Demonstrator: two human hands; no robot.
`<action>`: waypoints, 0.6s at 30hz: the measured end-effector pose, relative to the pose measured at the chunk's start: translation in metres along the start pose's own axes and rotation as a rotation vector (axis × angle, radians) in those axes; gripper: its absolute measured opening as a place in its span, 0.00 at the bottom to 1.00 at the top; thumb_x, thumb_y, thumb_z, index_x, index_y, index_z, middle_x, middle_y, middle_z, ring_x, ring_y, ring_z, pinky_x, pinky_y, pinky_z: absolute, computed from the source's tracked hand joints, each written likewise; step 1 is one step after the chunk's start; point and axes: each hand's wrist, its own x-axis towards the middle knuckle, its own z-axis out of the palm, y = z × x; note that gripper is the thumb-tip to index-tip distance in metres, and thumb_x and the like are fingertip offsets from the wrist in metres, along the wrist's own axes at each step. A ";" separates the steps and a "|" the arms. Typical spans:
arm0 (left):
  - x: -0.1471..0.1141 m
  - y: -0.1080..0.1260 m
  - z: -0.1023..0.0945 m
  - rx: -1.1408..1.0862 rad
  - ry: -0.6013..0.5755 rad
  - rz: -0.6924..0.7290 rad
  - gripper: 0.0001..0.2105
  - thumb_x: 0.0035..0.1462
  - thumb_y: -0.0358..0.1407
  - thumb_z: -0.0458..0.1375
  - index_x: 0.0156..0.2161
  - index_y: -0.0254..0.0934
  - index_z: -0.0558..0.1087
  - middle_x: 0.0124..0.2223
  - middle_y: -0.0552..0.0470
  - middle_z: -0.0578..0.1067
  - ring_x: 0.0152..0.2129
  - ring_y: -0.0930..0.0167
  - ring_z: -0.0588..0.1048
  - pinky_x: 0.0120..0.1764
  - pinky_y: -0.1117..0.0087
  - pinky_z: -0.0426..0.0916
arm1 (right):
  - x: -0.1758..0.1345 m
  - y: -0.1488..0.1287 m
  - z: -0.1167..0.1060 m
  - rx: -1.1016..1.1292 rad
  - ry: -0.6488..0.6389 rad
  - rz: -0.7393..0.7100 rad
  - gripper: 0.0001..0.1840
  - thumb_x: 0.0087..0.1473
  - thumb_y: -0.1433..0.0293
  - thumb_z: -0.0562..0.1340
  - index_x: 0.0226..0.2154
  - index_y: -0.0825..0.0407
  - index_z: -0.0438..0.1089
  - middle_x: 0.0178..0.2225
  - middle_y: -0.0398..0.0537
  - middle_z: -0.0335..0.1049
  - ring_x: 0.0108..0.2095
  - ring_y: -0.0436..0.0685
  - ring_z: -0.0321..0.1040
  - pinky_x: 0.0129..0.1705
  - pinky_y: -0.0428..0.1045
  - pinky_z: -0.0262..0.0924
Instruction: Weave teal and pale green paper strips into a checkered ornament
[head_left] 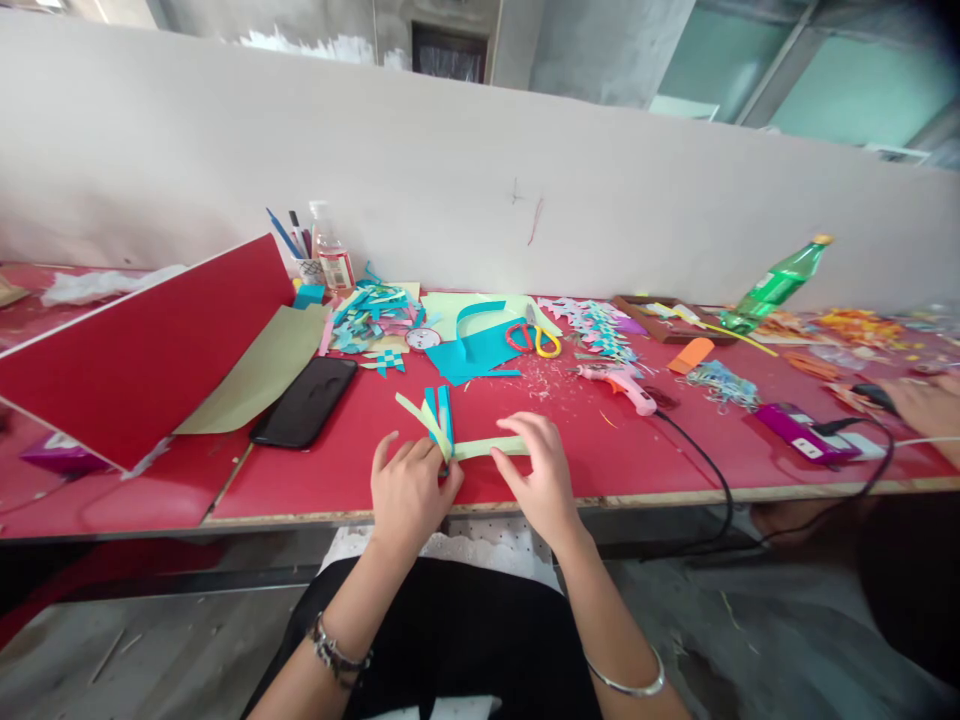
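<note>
A small woven piece of blue paper strips and pale yellow-green ones lies near the table's front edge, its free ends fanning out away from me. My left hand is closed over its near end, thumb and fingers pinching where the strips cross; that crossing is partly hidden. One pale yellow-green paper strip runs sideways to the right from there. Around its right end, my right hand holds the strip between thumb and fingers, just above the red tabletop.
Behind the work lie scissors, blue paper and a heap of cut strips. A pink glue gun with a black cable rests at right, near a purple power strip. Left is a phone. Another person's hand is far right.
</note>
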 end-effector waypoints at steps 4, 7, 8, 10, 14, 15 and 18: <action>0.000 0.000 0.000 -0.037 0.021 -0.015 0.11 0.51 0.33 0.48 0.21 0.38 0.69 0.24 0.53 0.72 0.23 0.70 0.70 0.48 0.61 0.54 | -0.001 0.000 0.001 -0.093 -0.255 -0.039 0.13 0.51 0.66 0.56 0.41 0.46 0.63 0.44 0.48 0.61 0.46 0.57 0.58 0.48 0.55 0.48; 0.000 -0.001 -0.002 -0.040 0.020 -0.015 0.12 0.51 0.33 0.48 0.21 0.38 0.69 0.23 0.53 0.72 0.23 0.71 0.70 0.49 0.61 0.53 | -0.004 0.000 0.003 -0.127 -0.320 -0.029 0.10 0.52 0.68 0.54 0.39 0.44 0.64 0.43 0.46 0.62 0.45 0.55 0.59 0.49 0.56 0.44; 0.001 -0.001 -0.002 -0.042 0.018 -0.015 0.12 0.52 0.33 0.48 0.21 0.38 0.69 0.23 0.53 0.72 0.23 0.71 0.70 0.49 0.60 0.53 | -0.004 0.000 0.004 -0.135 -0.322 -0.024 0.09 0.53 0.69 0.54 0.37 0.45 0.65 0.42 0.45 0.63 0.44 0.54 0.60 0.49 0.56 0.42; 0.002 -0.001 -0.002 -0.053 0.017 -0.017 0.12 0.52 0.33 0.47 0.21 0.38 0.69 0.23 0.54 0.72 0.23 0.71 0.70 0.49 0.60 0.52 | -0.005 0.000 0.005 -0.152 -0.310 -0.016 0.08 0.53 0.70 0.52 0.35 0.45 0.66 0.40 0.44 0.64 0.42 0.53 0.61 0.49 0.56 0.40; 0.002 -0.002 -0.001 -0.075 0.019 -0.027 0.13 0.53 0.32 0.46 0.23 0.38 0.69 0.24 0.54 0.72 0.24 0.71 0.70 0.49 0.60 0.52 | -0.006 0.000 0.006 -0.195 -0.254 -0.001 0.09 0.53 0.70 0.52 0.36 0.45 0.66 0.39 0.44 0.65 0.41 0.53 0.62 0.48 0.55 0.40; 0.002 -0.002 -0.001 -0.076 0.019 -0.026 0.13 0.53 0.32 0.46 0.23 0.38 0.69 0.24 0.54 0.72 0.24 0.71 0.70 0.49 0.60 0.52 | -0.006 0.000 0.006 -0.197 -0.250 0.001 0.10 0.53 0.69 0.53 0.38 0.45 0.65 0.39 0.44 0.66 0.41 0.53 0.62 0.48 0.55 0.40; 0.001 -0.003 -0.001 -0.067 0.015 -0.021 0.13 0.53 0.32 0.45 0.23 0.38 0.69 0.24 0.54 0.72 0.24 0.71 0.70 0.49 0.60 0.52 | -0.007 -0.001 0.006 -0.193 -0.256 0.016 0.12 0.51 0.70 0.54 0.41 0.44 0.63 0.40 0.44 0.66 0.42 0.55 0.61 0.47 0.56 0.39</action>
